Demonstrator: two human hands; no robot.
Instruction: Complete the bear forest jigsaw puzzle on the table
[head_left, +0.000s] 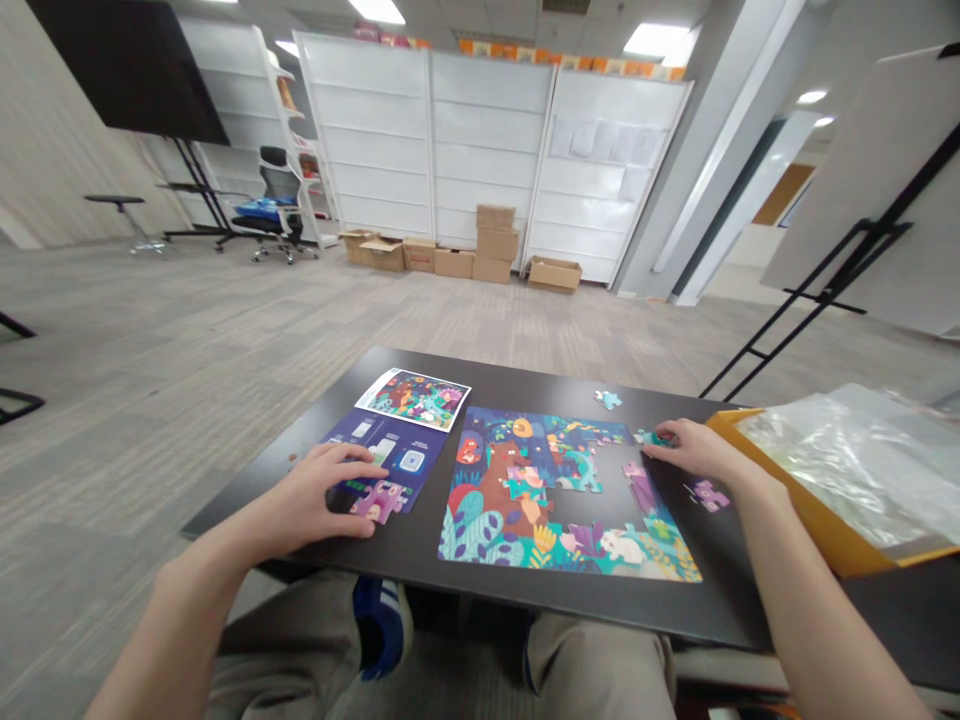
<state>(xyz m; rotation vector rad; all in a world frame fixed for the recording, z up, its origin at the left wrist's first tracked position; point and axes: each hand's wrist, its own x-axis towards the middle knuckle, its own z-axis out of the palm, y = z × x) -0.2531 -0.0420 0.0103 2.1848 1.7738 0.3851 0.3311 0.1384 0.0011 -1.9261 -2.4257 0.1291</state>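
Puzzle piece lies flat, long axis sideways, pinched by right hand fingers.

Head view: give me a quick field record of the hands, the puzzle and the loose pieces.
left hand: flat on the table, fingertips on a purple loose piece lying on the dark blue leaflet
right hand: fingers on a teal piece at the puzzle's upper right edge
jigsaw puzzle: mostly assembled, gap in the right centre
other loose pieces: blue piece behind the puzzle; purple piece right of it
reference picture: behind the leaflet
table: black
plastic bag: on an orange tray, far right
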